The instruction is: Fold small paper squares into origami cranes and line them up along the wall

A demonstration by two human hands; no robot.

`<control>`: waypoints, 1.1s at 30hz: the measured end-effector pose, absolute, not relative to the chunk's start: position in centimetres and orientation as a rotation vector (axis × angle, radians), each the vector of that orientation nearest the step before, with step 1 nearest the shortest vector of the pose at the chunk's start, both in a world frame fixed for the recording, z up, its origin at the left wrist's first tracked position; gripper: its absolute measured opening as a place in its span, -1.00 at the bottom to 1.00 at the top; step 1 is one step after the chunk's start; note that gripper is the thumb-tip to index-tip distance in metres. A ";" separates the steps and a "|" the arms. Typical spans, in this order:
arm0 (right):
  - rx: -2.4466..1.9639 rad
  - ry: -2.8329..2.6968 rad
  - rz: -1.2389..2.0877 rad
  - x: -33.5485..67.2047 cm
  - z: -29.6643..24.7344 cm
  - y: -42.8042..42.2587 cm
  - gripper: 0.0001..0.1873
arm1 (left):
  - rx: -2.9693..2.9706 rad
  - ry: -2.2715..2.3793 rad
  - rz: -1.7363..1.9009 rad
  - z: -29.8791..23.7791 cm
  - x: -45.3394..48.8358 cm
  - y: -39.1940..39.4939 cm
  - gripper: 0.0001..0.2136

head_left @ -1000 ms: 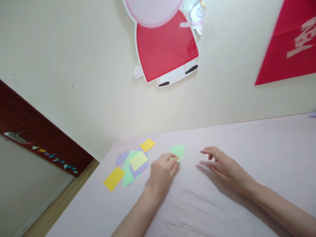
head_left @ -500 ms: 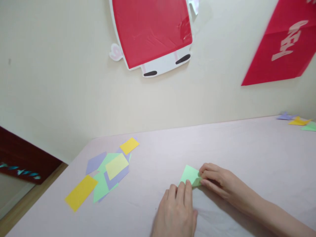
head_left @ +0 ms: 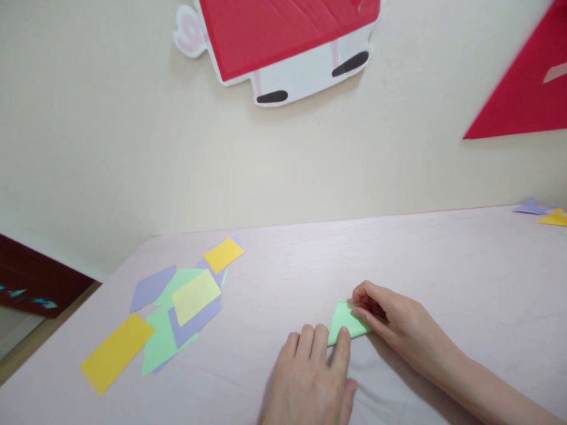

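Two hands meet on one green slip (head_left: 348, 321), which lies flat on the table (head_left: 398, 260) near its front edge, about midway along. My left hand (head_left: 312, 383) comes from below, fingers together, and its fingertips press the slip's lower left corner. My right hand (head_left: 390, 324) comes from the right, with thumb and fingers closed on the slip's upper right end. The slip's long axis runs from lower left to upper right, roughly in line between the two hands, and both are equally near, each touching it.

Farther left, toward the table's left corner, lies a loose pile (head_left: 177, 307): I count three yellow pieces, at least two green and about three purple, overlapping, so the lower ones are uncertain. At the far right edge sit one purple scrap (head_left: 531, 207) and one yellow scrap (head_left: 553, 218). On the wall behind hang a red cutout (head_left: 287, 41) and a red sheet (head_left: 527, 100).
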State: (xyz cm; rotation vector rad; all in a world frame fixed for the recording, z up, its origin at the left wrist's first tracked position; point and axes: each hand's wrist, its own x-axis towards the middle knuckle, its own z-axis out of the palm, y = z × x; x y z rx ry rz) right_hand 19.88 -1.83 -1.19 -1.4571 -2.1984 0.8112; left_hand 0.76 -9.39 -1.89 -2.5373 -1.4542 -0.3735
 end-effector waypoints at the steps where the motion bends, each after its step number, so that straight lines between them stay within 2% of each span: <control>1: -1.456 -2.215 0.798 19.9 -1.2 -1.8 -0.92 | -2.541 -1.451 -0.375 -2.0 0.7 -9.4 -0.48; 8: -1.339 -2.329 0.634 19.7 -1.4 -1.7 -0.85 | -2.485 -1.290 -0.428 -3.4 0.8 -9.4 -0.53; 18: -1.264 -2.384 0.442 19.7 -2.1 -1.8 -0.77 | -2.595 -1.274 -0.211 -4.7 1.4 -10.0 -0.40; 33: -1.305 -2.342 0.465 19.5 -2.2 -1.8 -0.73 | -2.558 -1.278 -0.250 -4.6 1.5 -10.0 -0.41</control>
